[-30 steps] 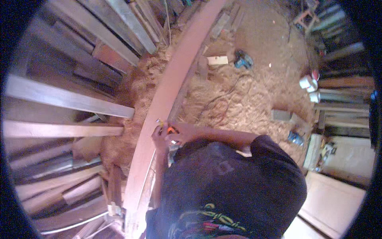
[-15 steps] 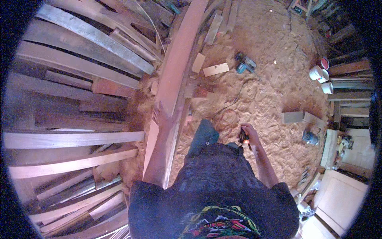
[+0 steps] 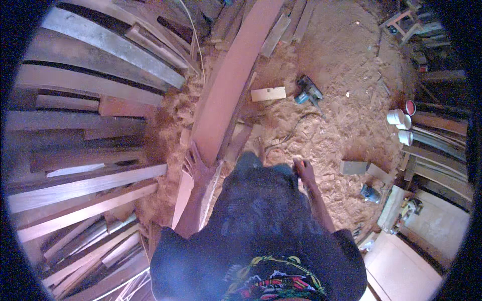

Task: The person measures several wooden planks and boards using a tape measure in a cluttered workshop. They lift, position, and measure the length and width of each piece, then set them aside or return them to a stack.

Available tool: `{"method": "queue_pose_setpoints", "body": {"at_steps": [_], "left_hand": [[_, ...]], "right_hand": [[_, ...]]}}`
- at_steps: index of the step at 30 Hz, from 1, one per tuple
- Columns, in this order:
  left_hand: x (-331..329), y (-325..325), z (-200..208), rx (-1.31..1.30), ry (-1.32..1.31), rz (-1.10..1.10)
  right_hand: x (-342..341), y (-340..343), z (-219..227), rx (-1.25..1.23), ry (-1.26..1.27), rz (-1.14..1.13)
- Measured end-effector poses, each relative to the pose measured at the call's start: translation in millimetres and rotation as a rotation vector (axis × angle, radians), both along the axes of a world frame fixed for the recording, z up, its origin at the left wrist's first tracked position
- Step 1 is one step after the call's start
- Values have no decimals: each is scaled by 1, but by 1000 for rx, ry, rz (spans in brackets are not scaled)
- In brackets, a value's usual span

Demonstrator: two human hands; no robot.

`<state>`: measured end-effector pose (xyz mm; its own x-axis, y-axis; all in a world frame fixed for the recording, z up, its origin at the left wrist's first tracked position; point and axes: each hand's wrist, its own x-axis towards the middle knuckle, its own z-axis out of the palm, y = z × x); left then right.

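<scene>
A long reddish-brown plank (image 3: pixel 236 70) runs away from me, left of the middle. My left hand (image 3: pixel 200 168) lies on its near end with the fingers spread. Beneath my left forearm is a paler board (image 3: pixel 183 198). My right hand (image 3: pixel 304 171) is beside my right thigh, its fingers closed around a small dark object (image 3: pixel 300 169). Most of that object is hidden by the hand, so its kind does not show. A pale wooden block (image 3: pixel 268 94) lies right of the plank, near a blue and black power tool (image 3: pixel 309 91) with a cord.
Stacked boards (image 3: pixel 90 175) reach in from the left. Sawdust (image 3: pixel 326 135) covers the floor. White buckets (image 3: pixel 395 117) stand at the right, with wooden blocks (image 3: pixel 353 167) and a blue tool (image 3: pixel 370 193) nearer. Pale panels (image 3: pixel 406 253) lie at the lower right.
The view has shifted. My left hand's fingers now show spread over the plank's near end. My right hand has turned, hiding most of the black object with its bright orange spot.
</scene>
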<state>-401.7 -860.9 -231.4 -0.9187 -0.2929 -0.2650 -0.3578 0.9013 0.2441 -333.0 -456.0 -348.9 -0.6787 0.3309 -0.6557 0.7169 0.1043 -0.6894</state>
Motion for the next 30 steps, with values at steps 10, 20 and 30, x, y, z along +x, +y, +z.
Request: {"method": "queue_pose_setpoints", "body": {"at_steps": [10, 20, 30], "left_hand": [[-111, 112, 36, 1138, 3, -99], [-196, 135, 31, 1188, 65, -48], [-332, 82, 24, 1220, 237, 522]], "right_hand": [[-193, -89, 175, 272, 442, 905], [-269, -45, 192, 301, 415, 935], [-342, 60, 162, 429, 332, 1053]]}}
